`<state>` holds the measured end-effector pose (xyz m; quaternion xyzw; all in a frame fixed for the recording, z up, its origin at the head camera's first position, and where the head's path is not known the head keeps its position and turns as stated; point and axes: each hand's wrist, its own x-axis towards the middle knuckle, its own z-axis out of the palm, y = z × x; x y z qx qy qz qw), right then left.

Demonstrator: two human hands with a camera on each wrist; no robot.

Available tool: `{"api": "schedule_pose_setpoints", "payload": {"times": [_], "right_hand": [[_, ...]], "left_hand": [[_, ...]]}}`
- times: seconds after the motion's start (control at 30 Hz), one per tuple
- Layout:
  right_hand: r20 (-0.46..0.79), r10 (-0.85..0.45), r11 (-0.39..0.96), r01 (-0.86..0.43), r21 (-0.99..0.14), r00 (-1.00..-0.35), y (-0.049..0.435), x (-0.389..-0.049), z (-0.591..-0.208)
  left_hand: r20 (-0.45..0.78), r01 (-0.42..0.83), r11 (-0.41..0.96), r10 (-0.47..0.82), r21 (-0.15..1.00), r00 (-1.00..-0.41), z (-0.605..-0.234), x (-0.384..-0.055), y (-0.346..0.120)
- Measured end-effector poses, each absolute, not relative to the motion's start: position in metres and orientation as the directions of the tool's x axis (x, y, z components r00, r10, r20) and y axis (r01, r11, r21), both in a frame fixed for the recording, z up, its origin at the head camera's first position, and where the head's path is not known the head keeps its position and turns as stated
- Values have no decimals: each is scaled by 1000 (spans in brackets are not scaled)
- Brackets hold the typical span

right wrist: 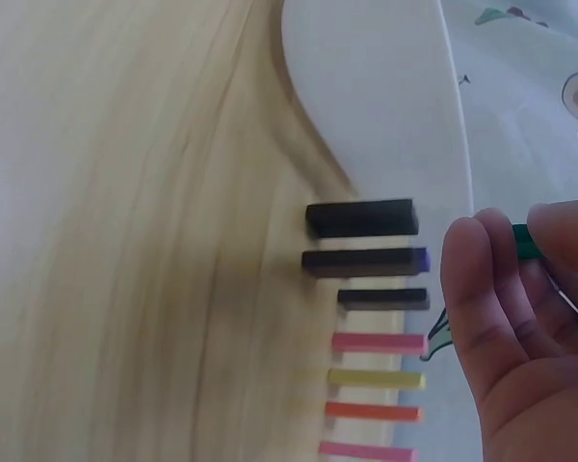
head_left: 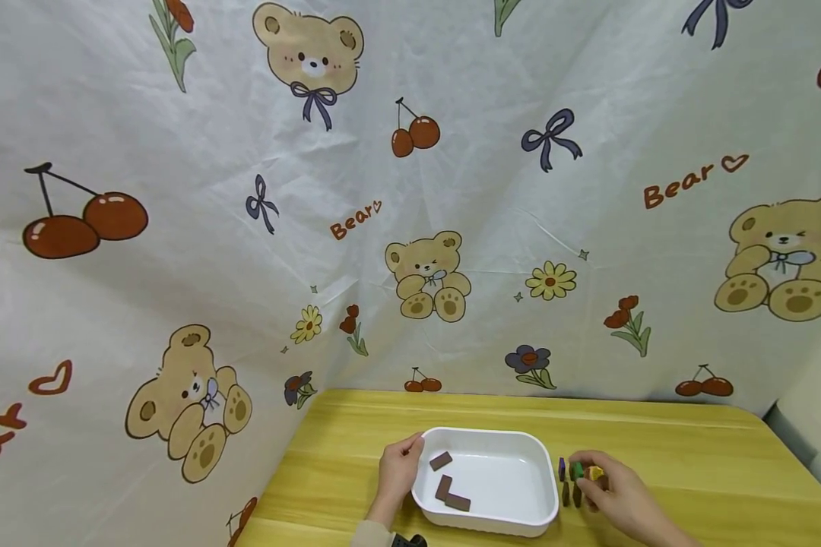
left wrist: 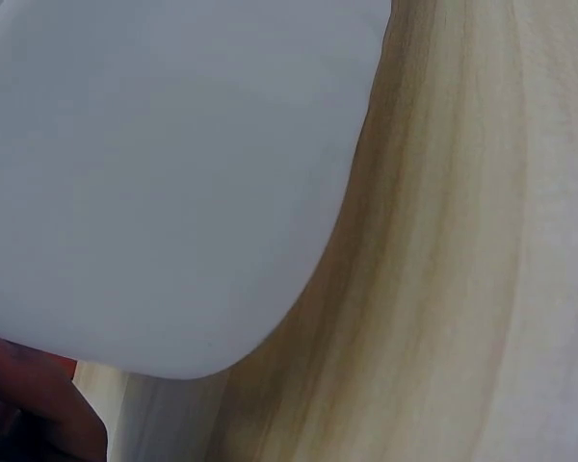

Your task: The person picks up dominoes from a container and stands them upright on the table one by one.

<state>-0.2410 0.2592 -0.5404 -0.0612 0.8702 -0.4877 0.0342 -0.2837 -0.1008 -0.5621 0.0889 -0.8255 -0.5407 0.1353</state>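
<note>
A white rectangular tray (head_left: pixel 489 523) stands on the wooden table, holding three brown domino blocks (head_left: pixel 458 502) on the left of its floor. My left hand (head_left: pixel 397 475) grips the tray's upper left edge. In the left wrist view the tray wall (left wrist: pixel 173 212) fills much of the picture, with part of that hand (left wrist: pixel 43 399) at the lower left. Right of the tray, my right hand (head_left: pixel 616 490) pinches a green domino block (right wrist: pixel 526 242) between thumb and fingers. Beside it, dark blocks (right wrist: pixel 361 218) and a purple-ended one (right wrist: pixel 366 261) stand on the table.
In the right wrist view a row continues with a pink block (right wrist: pixel 380 343), a yellow one (right wrist: pixel 377 379), an orange one (right wrist: pixel 373 412) and another pink one (right wrist: pixel 368 450). A bear-print cloth (head_left: pixel 486 190) hangs behind the table (head_left: pixel 711 456) and along its left side.
</note>
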Motion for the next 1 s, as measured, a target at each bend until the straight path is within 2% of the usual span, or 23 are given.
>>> {"api": "schedule_pose_setpoints", "payload": {"times": [0.17, 0.47, 0.7, 1.0], "right_hand": [[-38, -85, 515, -11, -857, -996, 265, -240, -546], [-96, -72, 529, 44, -848, -993, 275, -247, -572], [-137, -154, 468, 51, -882, -979, 283, -246, -591], [-153, -105, 474, 86, -876, -983, 279, -249, -601]], "left_hand": [[117, -8, 388, -296, 922, -948, -572, -290, -103], [109, -6, 375, -284, 927, -953, -573, -291, -106], [96, -15, 358, -290, 933, -952, -575, -295, -108], [84, -25, 358, -286, 933, -955, -585, -300, -112]]}}
